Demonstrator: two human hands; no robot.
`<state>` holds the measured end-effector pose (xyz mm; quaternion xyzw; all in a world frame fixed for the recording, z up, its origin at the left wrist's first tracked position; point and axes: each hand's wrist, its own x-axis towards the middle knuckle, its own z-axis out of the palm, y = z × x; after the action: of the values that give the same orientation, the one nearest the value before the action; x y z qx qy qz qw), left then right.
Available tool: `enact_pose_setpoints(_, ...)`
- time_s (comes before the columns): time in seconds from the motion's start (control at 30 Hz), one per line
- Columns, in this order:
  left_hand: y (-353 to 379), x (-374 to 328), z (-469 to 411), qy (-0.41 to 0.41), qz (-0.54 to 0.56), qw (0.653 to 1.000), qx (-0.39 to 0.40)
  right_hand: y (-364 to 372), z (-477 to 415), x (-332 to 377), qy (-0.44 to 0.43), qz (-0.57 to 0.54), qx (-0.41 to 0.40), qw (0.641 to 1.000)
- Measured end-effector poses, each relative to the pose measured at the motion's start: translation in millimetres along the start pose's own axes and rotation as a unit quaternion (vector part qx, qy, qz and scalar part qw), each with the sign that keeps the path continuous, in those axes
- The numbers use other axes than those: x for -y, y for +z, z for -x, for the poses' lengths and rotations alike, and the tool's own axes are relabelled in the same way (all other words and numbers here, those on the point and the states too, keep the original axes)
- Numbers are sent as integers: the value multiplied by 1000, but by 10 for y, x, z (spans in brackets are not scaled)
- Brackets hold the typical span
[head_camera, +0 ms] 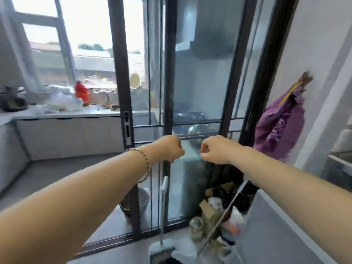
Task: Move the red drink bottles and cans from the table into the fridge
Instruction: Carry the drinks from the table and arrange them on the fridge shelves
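Note:
Both of my bare arms stretch forward at chest height in front of a black-framed sliding glass door. My left hand, with a bracelet on its wrist, has its fingers curled under and holds nothing. My right hand is a short gap to its right, fingers also curled in, holding nothing. No table and no fridge that I can name are in view. A red-orange bottle stands on the far kitchen counter by the window, well beyond both hands.
A purple cloth hangs on the right wall. On the floor by the door are glass jars, a cardboard box and a long-handled dustpan. A grey-white panel fills the lower right. The door stands open at left.

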<state>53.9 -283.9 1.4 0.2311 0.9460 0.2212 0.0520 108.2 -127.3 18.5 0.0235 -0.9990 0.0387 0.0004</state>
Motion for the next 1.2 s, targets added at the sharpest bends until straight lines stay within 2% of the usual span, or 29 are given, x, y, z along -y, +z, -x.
enact_pose_setpoints(0.13,-317,1286,899,-124,43,990,-51,390,-284,1455,-125,2,22,992)
enact_pose_setpoints(0.23,-637,2268,1836,-224,47,969,-95,688,-332,2729,-221,-8,47,974)
enact_pose_setpoints(0.4,-1080,3479,3423,-370,20,913,-172,1121,-198,4669,-353,3,76,933)
enact_pose_setpoints(0.5,-1304,4029,4454,-453,-1,864,-217,1297,54,5832,-439,-4,79,895)
enact_pose_setpoints(0.67,-1491,4637,5858,-573,-12,770,-279,1524,593,7436,-572,-14,88,816)
enact_pose_setpoints(0.83,-1580,5027,6902,-658,-16,695,-288,1704,1166,8731,-665,4,91,741)
enact_pose_setpoints(1.2,-1689,5733,8855,-778,24,520,-352,2039,2362,11083,-790,36,109,602)
